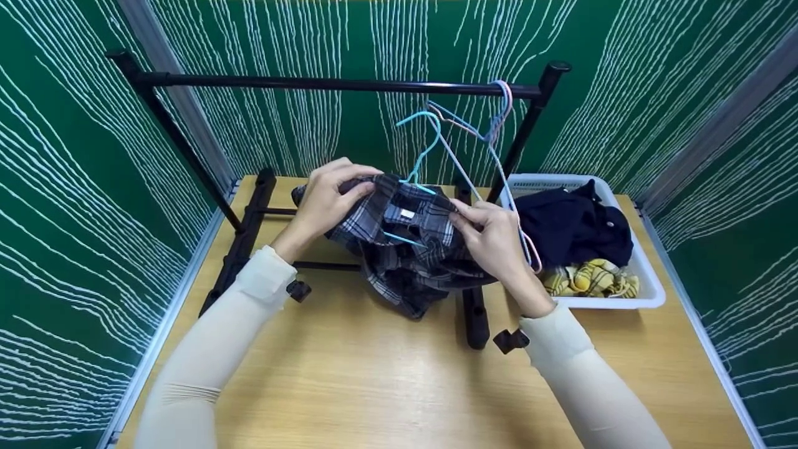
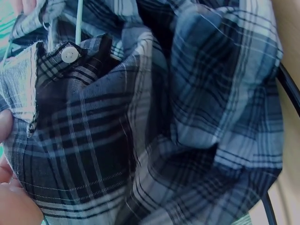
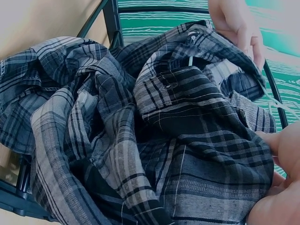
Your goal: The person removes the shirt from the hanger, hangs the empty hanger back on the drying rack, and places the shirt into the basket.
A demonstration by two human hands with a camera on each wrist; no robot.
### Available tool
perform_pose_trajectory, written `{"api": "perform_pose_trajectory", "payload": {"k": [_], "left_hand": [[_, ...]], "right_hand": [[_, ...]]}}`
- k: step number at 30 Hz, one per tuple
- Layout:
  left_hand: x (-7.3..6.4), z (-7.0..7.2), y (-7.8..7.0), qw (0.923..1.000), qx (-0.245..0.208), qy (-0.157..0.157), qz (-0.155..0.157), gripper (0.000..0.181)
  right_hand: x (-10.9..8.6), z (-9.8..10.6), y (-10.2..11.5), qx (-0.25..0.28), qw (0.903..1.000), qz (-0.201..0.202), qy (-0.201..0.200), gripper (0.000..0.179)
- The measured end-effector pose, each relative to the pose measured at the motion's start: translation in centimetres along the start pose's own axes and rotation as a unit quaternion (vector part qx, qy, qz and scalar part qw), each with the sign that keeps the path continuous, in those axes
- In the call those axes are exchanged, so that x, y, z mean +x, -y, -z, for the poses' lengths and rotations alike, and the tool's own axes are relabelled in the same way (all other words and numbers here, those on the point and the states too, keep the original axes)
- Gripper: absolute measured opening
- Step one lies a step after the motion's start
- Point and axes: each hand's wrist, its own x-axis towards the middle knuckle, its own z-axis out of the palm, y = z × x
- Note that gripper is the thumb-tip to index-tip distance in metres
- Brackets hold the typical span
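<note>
A dark plaid shirt (image 1: pixel 411 268) hangs bunched between both hands, with a white label inside its collar. My left hand (image 1: pixel 333 196) pinches the shirt near the collar on the left side. On the right side, my right hand (image 1: pixel 489 234) pinches the cloth between thumb and fingers. A light-blue hanger (image 1: pixel 419 159) sits inside the shirt, its hook standing free above the collar and its lower bar showing through the neck opening. A white button (image 2: pixel 70 55) shows at the collar in the left wrist view. Folds of shirt cloth (image 3: pixel 201 140) fill the right wrist view.
Behind the shirt stands a black garment rack (image 1: pixel 336 83) on the wooden table (image 1: pixel 349 374). Blue and pink hangers (image 1: pixel 499 125) hang at the right end of its bar. To the right, a white basket (image 1: pixel 651 287) holds dark navy clothing (image 1: pixel 573 224) and a yellow plaid garment (image 1: pixel 592 279).
</note>
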Motion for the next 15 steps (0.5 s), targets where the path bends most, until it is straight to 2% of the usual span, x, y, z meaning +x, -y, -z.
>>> {"api": "perform_pose_trajectory", "payload": {"k": [11, 15], "left_hand": [[0.6, -1.4, -1.3, 1.0000, -0.002, -0.006, -0.001, 0.018], [0.8, -2.1, -1.8, 1.0000, -0.004, -0.005, -0.006, 0.020]], "right_hand": [[0.2, -0.1, 1.0, -0.012, 0.9999, -0.002, -0.010, 0.027], [0.1, -0.3, 1.1, -0.017, 0.9997, 0.009, -0.015, 0.027]]}}
